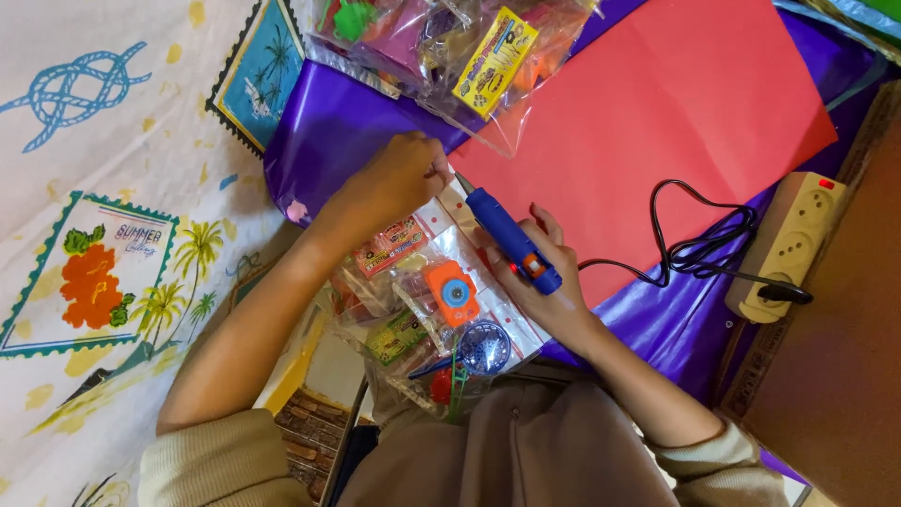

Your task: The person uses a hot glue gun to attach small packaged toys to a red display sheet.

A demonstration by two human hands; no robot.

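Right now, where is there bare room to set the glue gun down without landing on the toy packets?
Free: the red paper, bare between the clear toy bag and black cord. Crowded: around the left hand and right hand holding the blue glue gun, where toy packets pile up.

Left hand covers the top edge of the clear toy packet; its fingertips are hidden. Glue gun handle lies concealed in the right hand. Far bag of toys is cut off by the top edge. Packet's near end blurs against the lap.
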